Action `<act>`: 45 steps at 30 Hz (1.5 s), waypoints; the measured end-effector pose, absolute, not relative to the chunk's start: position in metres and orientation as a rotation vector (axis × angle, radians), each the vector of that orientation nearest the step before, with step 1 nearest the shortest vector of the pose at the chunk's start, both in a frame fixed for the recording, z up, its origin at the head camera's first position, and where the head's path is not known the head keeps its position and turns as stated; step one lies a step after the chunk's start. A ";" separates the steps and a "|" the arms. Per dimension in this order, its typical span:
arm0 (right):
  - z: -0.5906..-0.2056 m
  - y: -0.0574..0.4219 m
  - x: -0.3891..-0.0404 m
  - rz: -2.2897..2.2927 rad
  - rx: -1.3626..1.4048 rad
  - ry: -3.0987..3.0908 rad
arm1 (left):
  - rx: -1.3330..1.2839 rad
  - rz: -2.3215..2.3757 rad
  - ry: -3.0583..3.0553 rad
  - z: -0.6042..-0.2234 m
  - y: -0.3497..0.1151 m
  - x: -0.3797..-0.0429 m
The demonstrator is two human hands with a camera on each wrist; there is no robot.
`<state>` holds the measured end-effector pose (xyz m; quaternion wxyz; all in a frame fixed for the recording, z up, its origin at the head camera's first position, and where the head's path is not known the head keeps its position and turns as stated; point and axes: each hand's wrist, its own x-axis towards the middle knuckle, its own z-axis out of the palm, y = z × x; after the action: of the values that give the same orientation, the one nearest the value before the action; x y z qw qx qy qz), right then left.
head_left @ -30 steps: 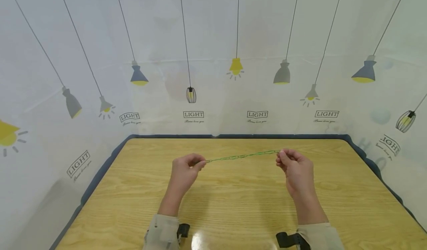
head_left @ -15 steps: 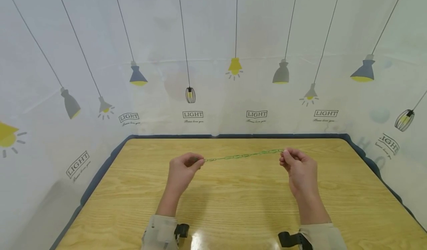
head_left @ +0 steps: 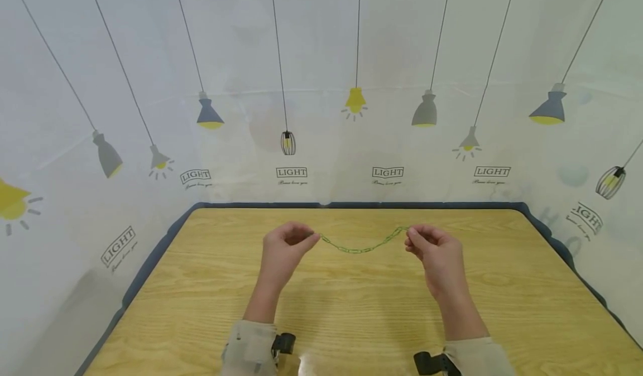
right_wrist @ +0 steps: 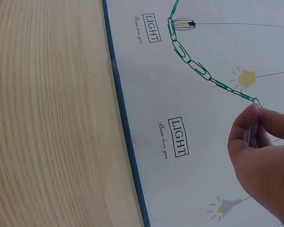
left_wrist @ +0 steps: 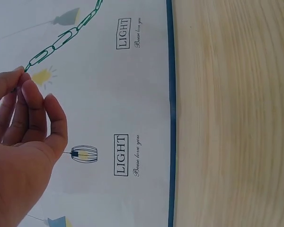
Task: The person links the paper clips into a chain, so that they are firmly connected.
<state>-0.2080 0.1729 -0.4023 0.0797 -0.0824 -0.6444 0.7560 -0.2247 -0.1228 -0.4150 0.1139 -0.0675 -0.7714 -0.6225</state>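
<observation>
A chain of linked green paper clips (head_left: 355,251) hangs in a slack curve between my two hands, over the wooden table. My left hand (head_left: 286,253) pinches one end between thumb and index finger. The other end is pinched by my right hand (head_left: 439,256) at about the same height. In the left wrist view, the paper clip chain (left_wrist: 65,38) runs up and to the right from the left fingertips (left_wrist: 22,72). The right wrist view shows the paper clip chain (right_wrist: 199,70) rising leftward from the right fingertips (right_wrist: 250,112). The end clips are partly hidden by the fingers.
The wooden table (head_left: 351,320) has a dark blue edge (head_left: 361,205) along its back and sides. Behind it stands a white wall covering (head_left: 321,108) printed with hanging lamps and "LIGHT" labels. Black straps with small mounts (head_left: 283,343) sit at both wrists.
Both hands have come closer together. The paper clip chain, nearly straight and taut before, now sags in the middle.
</observation>
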 end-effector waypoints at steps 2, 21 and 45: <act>-0.403 0.171 -0.208 2.262 -0.230 -1.949 | -0.205 -1.832 -2.269 -0.415 -0.120 -0.224; -0.407 0.150 -0.207 2.287 -0.028 -2.062 | -0.420 -1.788 -2.311 -0.419 -0.091 -0.224; -0.396 0.128 -0.200 2.212 0.130 -2.173 | -0.704 -1.441 -2.294 -0.413 -0.055 -0.213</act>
<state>-0.2005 0.1279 -0.3958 0.0190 0.0418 -0.7001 0.7125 -0.2129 -0.0547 -0.4128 0.1704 -0.2478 -0.8077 -0.5072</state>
